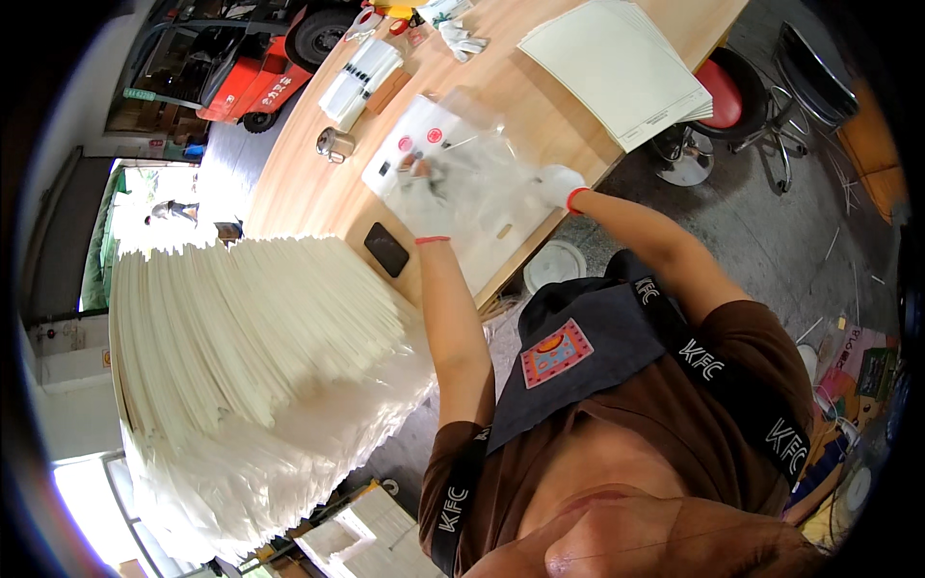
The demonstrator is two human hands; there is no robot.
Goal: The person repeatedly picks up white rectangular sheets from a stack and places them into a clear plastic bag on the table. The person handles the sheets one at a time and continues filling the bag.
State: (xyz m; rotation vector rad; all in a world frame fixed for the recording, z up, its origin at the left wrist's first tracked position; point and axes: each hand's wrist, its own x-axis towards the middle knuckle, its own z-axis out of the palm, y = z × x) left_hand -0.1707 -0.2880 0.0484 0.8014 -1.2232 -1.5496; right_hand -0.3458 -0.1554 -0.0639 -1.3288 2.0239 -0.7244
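Both my hands wear white gloves with red cuffs. My left hand (426,200) lies over a clear plastic bag (491,217) on the wooden table, its fingers apart and slightly blurred. At the bag's right side, by the table edge, my right hand (562,185) has its fingers closed on the plastic. Beneath or inside the film, near my left fingers, is a white sheet (414,125) with red round marks; I cannot tell which. Left of the bag lies a black phone (386,249).
A tall stack of plastic-wrapped cream sheets (260,328) stands at left. Cream sheets (617,67) lie on the table's far right. Beyond are a metal cup (335,144), a white bundle (359,82), gloves (462,40), a red forklift (255,82), and a stool (718,91).
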